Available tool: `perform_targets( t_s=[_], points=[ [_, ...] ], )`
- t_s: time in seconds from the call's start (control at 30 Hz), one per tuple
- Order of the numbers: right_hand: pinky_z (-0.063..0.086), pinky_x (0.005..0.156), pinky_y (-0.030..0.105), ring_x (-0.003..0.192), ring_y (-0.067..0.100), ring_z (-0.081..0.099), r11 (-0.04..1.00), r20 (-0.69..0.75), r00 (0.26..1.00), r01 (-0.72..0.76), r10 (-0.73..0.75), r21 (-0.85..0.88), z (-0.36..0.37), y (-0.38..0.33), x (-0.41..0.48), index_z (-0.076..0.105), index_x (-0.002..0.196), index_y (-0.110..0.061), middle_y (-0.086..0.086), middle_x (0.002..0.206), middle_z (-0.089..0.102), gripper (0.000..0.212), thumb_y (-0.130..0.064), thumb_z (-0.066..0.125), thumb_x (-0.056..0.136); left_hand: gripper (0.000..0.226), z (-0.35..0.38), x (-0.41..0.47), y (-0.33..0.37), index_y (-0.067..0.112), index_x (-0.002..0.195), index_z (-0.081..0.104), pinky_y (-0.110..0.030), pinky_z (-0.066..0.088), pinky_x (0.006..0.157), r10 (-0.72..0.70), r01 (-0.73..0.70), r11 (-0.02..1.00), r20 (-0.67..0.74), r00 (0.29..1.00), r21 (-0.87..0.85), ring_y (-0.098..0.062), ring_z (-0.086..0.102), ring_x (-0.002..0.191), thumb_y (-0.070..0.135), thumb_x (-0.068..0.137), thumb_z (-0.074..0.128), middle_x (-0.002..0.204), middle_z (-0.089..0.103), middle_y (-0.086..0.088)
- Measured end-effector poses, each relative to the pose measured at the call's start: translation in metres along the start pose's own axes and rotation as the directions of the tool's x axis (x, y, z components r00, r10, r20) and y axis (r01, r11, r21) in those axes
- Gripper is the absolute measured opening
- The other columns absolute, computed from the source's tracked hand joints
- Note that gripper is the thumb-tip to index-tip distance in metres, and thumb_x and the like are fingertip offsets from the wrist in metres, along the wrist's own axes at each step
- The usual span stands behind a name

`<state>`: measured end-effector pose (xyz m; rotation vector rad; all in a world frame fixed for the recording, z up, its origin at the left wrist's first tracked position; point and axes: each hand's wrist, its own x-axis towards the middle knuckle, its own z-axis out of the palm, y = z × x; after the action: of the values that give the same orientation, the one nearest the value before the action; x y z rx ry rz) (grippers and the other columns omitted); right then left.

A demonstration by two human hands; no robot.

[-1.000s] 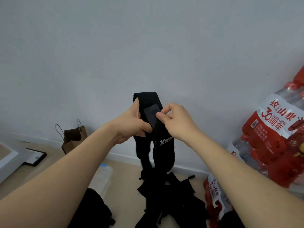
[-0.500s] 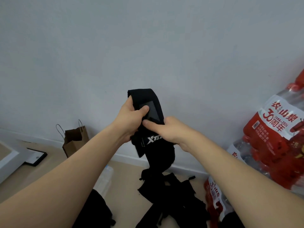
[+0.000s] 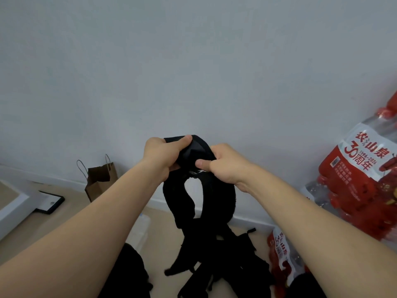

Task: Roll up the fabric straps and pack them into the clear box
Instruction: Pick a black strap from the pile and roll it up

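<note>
I hold a black fabric strap (image 3: 217, 198) up in front of the wall. My left hand (image 3: 161, 155) grips its bunched top end from the left, thumb laid over the fold. My right hand (image 3: 223, 164) pinches the same end from the right. Below my hands the strap hangs in a loop down to a pile of black straps (image 3: 225, 261) on the floor. The clear box (image 3: 139, 231) lies on the floor at lower left, mostly hidden behind my left forearm.
A brown paper bag (image 3: 100, 179) stands against the wall at left. A black-framed flat object (image 3: 50, 204) and a white ledge (image 3: 10, 209) lie further left. Red-labelled packs of bottled water (image 3: 363, 183) are stacked at right, and a smaller pack (image 3: 281, 252) lies on the floor.
My hands have closed together on the strap's top end, covering its patch and logo. The hanging part now forms an open loop, and the view has tilted a little.
</note>
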<state>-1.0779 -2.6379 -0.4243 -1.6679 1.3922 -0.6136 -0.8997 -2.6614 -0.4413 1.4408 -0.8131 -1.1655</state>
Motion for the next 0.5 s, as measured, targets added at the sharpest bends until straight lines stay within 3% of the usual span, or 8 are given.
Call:
perform_targets(
  t_s=[0.07, 0.13, 0.2, 0.23, 0.3, 0.37, 0.43, 0.5],
  points=[
    [0.054, 0.074, 0.033, 0.079, 0.021, 0.072, 0.999, -0.014, 1.000, 0.019, -0.019, -0.042, 0.001, -0.001, 0.000, 0.072, 0.099, -0.009, 0.011, 0.092, 0.078, 0.014, -0.019, 0.066, 0.106, 0.044, -0.006, -0.001, 0.000, 0.000, 0.091, 0.075, -0.031, 0.061, 0.048, 0.064, -0.058, 0.972, -0.018, 0.998, 0.229, -0.017, 0.074, 0.050, 0.043, 0.091, 0.080, 0.069, 0.078, -0.010],
    [0.049, 0.070, 0.033, 0.073, 0.018, 0.064, 0.995, -0.035, 0.998, 0.041, -0.044, -0.091, 0.000, -0.001, -0.001, 0.068, 0.093, -0.009, 0.004, 0.081, 0.069, 0.021, -0.024, 0.064, 0.108, 0.048, -0.016, -0.003, 0.001, 0.001, 0.094, 0.068, -0.041, 0.066, 0.060, 0.171, -0.104, 0.807, -0.062, 0.983, 0.581, -0.025, 0.073, 0.050, 0.047, 0.099, 0.055, 0.070, 0.076, -0.014],
    [0.048, 0.072, 0.036, 0.073, 0.018, 0.060, 0.988, -0.042, 0.997, 0.059, -0.066, -0.140, -0.002, 0.000, -0.001, 0.065, 0.092, -0.009, 0.005, 0.079, 0.066, 0.026, -0.028, 0.060, 0.109, 0.026, -0.024, -0.005, 0.001, 0.009, 0.112, 0.055, -0.046, 0.062, 0.082, 0.321, -0.231, 0.613, 0.029, 0.947, 0.755, -0.033, 0.075, 0.076, 0.030, 0.101, 0.044, 0.097, 0.073, -0.013],
    [0.049, 0.074, 0.037, 0.074, 0.016, 0.060, 0.985, -0.047, 0.996, 0.072, -0.080, -0.156, -0.002, -0.001, -0.002, 0.065, 0.090, -0.012, 0.005, 0.080, 0.068, 0.027, -0.029, 0.058, 0.110, 0.027, -0.029, -0.007, 0.000, 0.015, 0.123, 0.052, -0.045, 0.057, 0.093, 0.370, -0.360, 0.550, 0.167, 0.914, 0.754, -0.033, 0.071, 0.098, 0.017, 0.098, 0.045, 0.116, 0.065, -0.010],
    [0.046, 0.072, 0.034, 0.070, 0.009, 0.058, 0.977, -0.062, 0.992, 0.101, -0.114, -0.187, -0.003, -0.003, -0.005, 0.063, 0.084, -0.020, -0.003, 0.077, 0.065, 0.032, -0.029, 0.053, 0.112, 0.061, -0.034, -0.011, 0.001, 0.029, 0.147, 0.048, -0.039, 0.043, 0.111, 0.386, -0.626, 0.419, 0.495, 0.779, 0.658, -0.023, 0.053, 0.131, 0.008, 0.090, 0.055, 0.142, 0.050, -0.001],
    [0.043, 0.073, 0.036, 0.074, 0.015, 0.057, 0.970, -0.073, 0.987, 0.125, -0.143, -0.210, -0.003, -0.005, -0.006, 0.063, 0.087, -0.019, 0.001, 0.082, 0.063, 0.032, -0.030, 0.050, 0.114, 0.073, -0.032, -0.020, 0.001, 0.035, 0.156, 0.045, -0.032, 0.038, 0.118, 0.375, -0.769, 0.345, 0.671, 0.639, 0.539, -0.009, 0.046, 0.137, 0.015, 0.091, 0.069, 0.153, 0.051, 0.011],
    [0.043, 0.076, 0.038, 0.077, 0.020, 0.056, 0.971, -0.083, 0.982, 0.154, -0.172, -0.181, -0.005, -0.005, -0.008, 0.067, 0.095, -0.009, 0.005, 0.085, 0.061, 0.035, -0.032, 0.050, 0.114, 0.066, -0.026, -0.023, 0.001, 0.030, 0.152, 0.055, -0.026, 0.046, 0.112, 0.419, -0.786, 0.418, 0.671, 0.612, 0.456, 0.000, 0.057, 0.129, 0.001, 0.094, 0.064, 0.142, 0.065, 0.015],
    [0.045, 0.078, 0.037, 0.079, 0.019, 0.059, 0.980, -0.101, 0.977, 0.178, -0.186, -0.087, -0.006, -0.005, -0.009, 0.069, 0.096, -0.004, 0.004, 0.086, 0.064, 0.040, -0.036, 0.052, 0.113, 0.072, -0.022, -0.029, 0.007, 0.025, 0.142, 0.065, -0.026, 0.053, 0.102, 0.430, -0.740, 0.537, 0.623, 0.653, 0.405, -0.003, 0.067, 0.121, -0.016, 0.087, 0.045, 0.127, 0.075, 0.012]
  ],
)
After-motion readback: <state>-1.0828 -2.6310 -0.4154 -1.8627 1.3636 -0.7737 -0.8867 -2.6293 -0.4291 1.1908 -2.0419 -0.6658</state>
